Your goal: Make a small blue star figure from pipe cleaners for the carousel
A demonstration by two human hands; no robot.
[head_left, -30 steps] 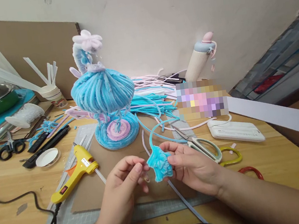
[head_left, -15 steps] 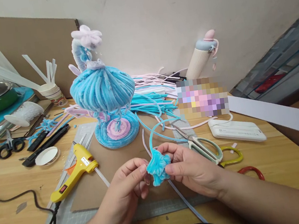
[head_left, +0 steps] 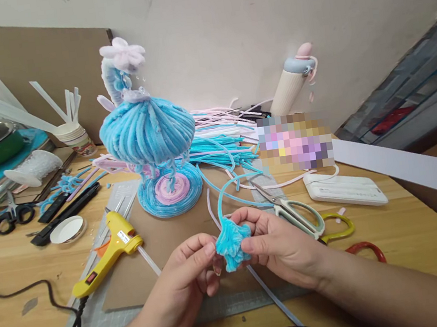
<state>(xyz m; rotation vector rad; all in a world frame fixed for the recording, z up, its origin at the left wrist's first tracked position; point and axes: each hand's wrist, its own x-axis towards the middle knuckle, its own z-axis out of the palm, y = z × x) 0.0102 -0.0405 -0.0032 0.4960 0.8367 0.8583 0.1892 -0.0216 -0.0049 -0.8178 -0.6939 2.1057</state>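
A ruffled piece of bent light-blue pipe cleaner (head_left: 231,245) is held over the cardboard, one long loose stem curving up and away from it. My right hand (head_left: 279,244) grips its right side between thumb and fingers. At its left edge, my left hand (head_left: 199,262) has thumb and forefinger pinched together on the piece; the exact contact is partly hidden. Beyond my hands stands a fluffy blue jellyfish-shaped lamp-like model (head_left: 148,132) on a coiled blue and pink round base (head_left: 170,191), topped by a pale pink flower.
A yellow hot glue gun (head_left: 109,250) lies on the left, its black cord trailing forward. Green-handled scissors (head_left: 300,219) rest just beyond my right hand. Blue pipe cleaners (head_left: 221,152) are heaped behind. A white power strip-like block (head_left: 345,190) and a tumbler (head_left: 291,84) stand right.
The view has shifted very slightly. Both hands keep their hold on the blue piece, which has barely moved.
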